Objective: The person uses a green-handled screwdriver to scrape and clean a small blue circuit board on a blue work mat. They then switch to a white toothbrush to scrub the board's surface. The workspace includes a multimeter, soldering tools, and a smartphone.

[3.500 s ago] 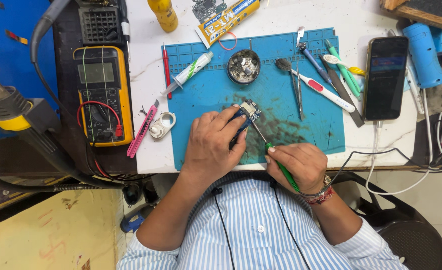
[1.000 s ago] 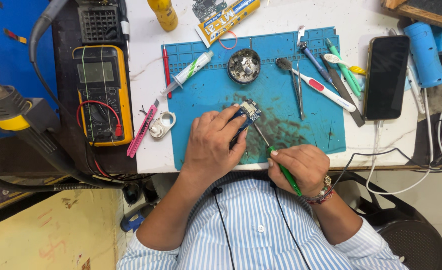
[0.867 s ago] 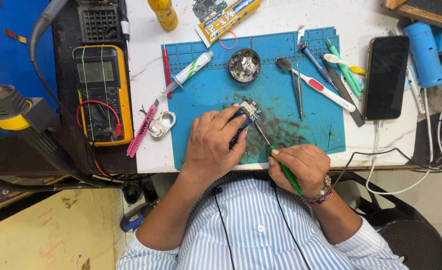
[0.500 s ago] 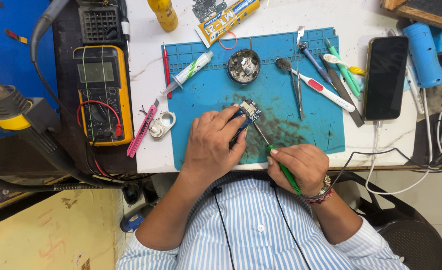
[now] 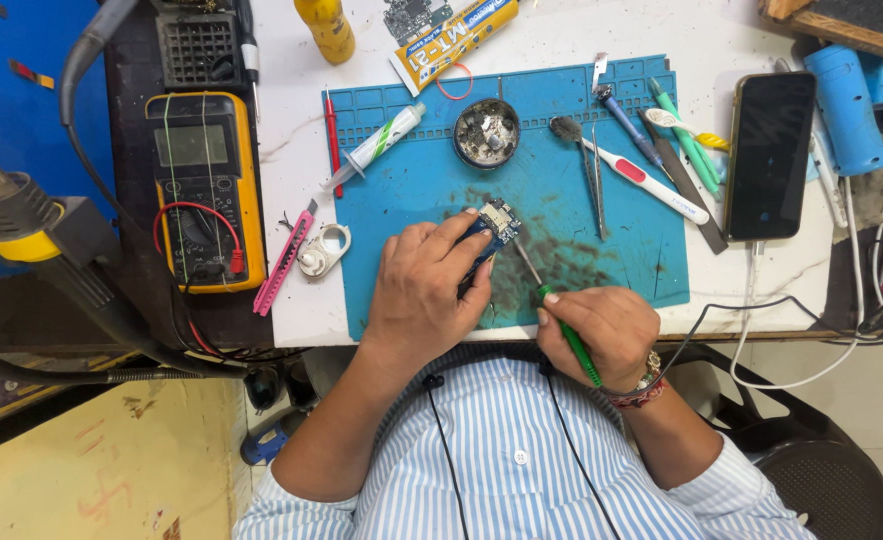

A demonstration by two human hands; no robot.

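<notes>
My left hand (image 5: 424, 290) pinches a small blue circuit board (image 5: 495, 221) against the stained blue work mat (image 5: 562, 190). My right hand (image 5: 602, 330) grips a green-handled soldering iron (image 5: 567, 335) like a pen. Its metal tip reaches up to the lower right edge of the board. Both hands rest near the front edge of the white table.
On the mat lie a syringe (image 5: 374, 147), a round tin of small parts (image 5: 487, 133), tweezers (image 5: 596, 180) and several hand tools. A dark phone (image 5: 769, 155) lies at the right, a yellow multimeter (image 5: 202, 185) at the left, a pink cutter (image 5: 284, 258) beside it.
The phone's screen, lit in the earliest frame, is now dark. My hands, the board and the iron have barely shifted.
</notes>
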